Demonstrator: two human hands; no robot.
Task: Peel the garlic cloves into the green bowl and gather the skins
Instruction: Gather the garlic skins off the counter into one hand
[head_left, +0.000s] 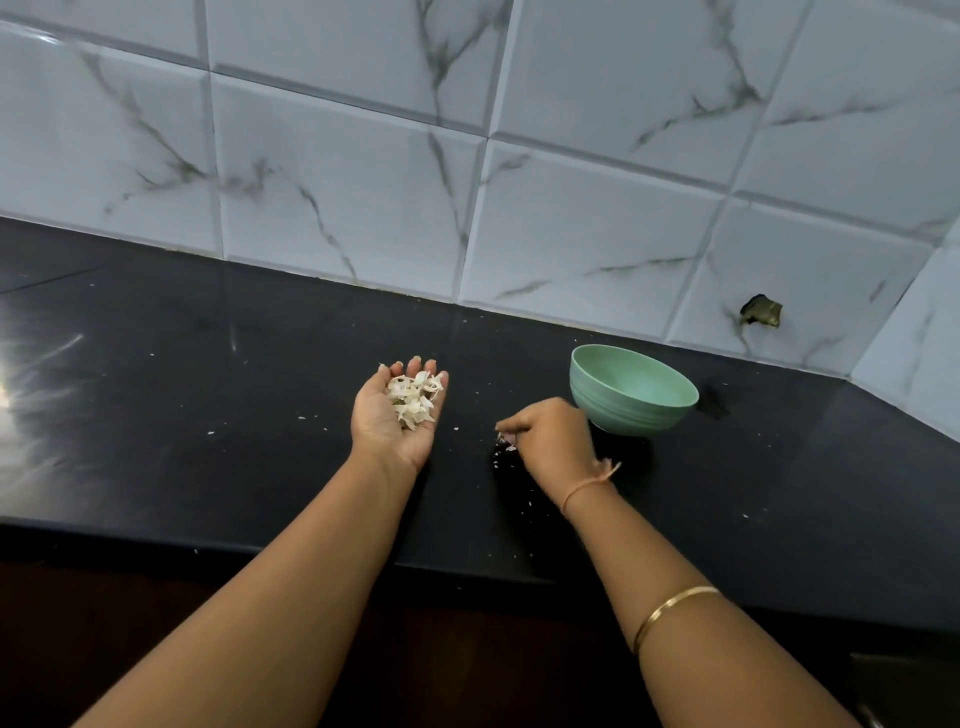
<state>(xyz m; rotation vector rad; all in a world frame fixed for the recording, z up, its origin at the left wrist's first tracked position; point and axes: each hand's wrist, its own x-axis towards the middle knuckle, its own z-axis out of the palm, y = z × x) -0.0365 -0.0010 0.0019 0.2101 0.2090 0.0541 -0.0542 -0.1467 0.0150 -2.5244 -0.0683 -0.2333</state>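
My left hand (387, 423) lies palm up over the black counter, fingers nearly straight, carrying a small heap of white garlic skins (414, 397). My right hand (550, 441) is knuckles up just left of the green bowl (631, 410), its fingertips pinching bits of garlic skin (503, 441) at the counter surface. The bowl stands upright near the back wall; its inside is hidden from this angle, so no cloves show.
Tiny white skin flakes (301, 417) are scattered over the black counter (208, 389). A marble-tiled wall (571, 208) runs behind and turns in at the right, with a chipped hole (761, 312). The counter's front edge (311, 551) crosses below my forearms.
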